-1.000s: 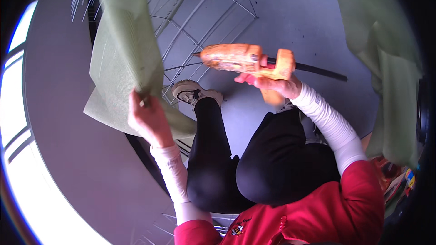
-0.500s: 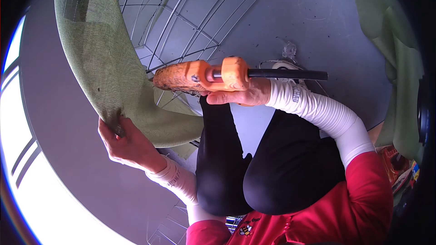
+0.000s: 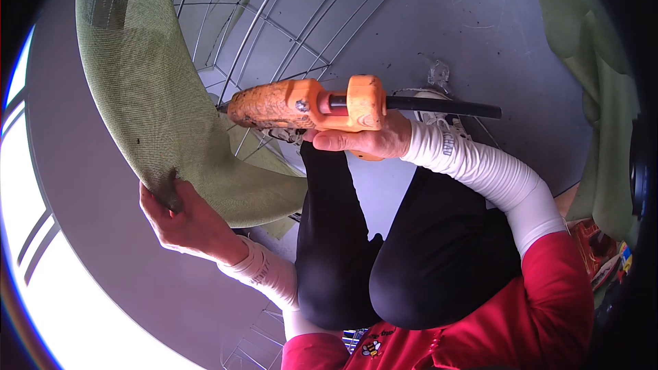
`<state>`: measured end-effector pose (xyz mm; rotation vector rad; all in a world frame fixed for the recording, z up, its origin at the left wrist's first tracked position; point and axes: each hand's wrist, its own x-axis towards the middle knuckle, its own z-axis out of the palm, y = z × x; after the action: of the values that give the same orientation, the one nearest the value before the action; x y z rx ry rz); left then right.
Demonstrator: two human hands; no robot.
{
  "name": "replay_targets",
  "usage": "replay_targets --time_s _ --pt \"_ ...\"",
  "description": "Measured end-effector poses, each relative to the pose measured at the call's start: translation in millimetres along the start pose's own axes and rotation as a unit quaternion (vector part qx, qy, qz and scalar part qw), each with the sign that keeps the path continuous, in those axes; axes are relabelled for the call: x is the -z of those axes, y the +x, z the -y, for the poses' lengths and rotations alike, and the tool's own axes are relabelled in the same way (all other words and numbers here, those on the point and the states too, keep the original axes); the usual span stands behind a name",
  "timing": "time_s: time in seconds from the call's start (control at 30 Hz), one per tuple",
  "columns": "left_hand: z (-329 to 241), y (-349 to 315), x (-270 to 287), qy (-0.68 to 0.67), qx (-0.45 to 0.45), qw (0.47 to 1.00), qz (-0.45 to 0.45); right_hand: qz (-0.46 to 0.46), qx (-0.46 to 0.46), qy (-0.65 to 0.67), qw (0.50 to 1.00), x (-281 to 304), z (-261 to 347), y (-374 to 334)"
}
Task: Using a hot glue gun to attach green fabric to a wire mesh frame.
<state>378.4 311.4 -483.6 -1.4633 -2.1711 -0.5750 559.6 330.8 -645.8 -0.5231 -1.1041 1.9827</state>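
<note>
My right hand (image 3: 377,140) is closed round the handle of an orange hot glue gun (image 3: 271,104), its body smeared with dark stains. A black glue stick (image 3: 449,105) juts out of the gun's back end. The dark nozzle points left, close to the green mesh fabric (image 3: 140,89); whether it touches cannot be made out. At the fabric's lower left edge, my left hand (image 3: 195,223) pinches a dark, bunched bit of it between thumb and fingers. That fabric curves along a wire frame (image 3: 274,20) at the upper left.
My knees in black trousers (image 3: 425,260) are below the glue gun. More green fabric (image 3: 610,130) hangs at the right, above colourful packages (image 3: 596,253). A crumpled clear plastic piece (image 3: 439,75) lies on the grey floor (image 3: 473,20) near my shoe. Another wire frame (image 3: 253,342) shows at lower left.
The glue gun has shifted slightly up, and its nozzle now shows beside the fabric. My left hand has moved a little left with the pinched fabric.
</note>
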Motion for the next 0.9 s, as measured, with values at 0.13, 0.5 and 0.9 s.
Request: replay_targets --time_s 0.13,0.5,0.9 --pt "-3 -5 -4 -0.002 0.008 1.000 0.007 0.006 -0.028 -0.015 0.999 7 1 2" --pt "4 13 4 -0.028 0.018 0.999 0.023 -0.054 0.057 -0.096 0.992 -14 15 15" --pt "52 70 64 -0.051 0.031 0.998 0.032 -0.019 0.049 -0.108 0.993 -95 45 36"
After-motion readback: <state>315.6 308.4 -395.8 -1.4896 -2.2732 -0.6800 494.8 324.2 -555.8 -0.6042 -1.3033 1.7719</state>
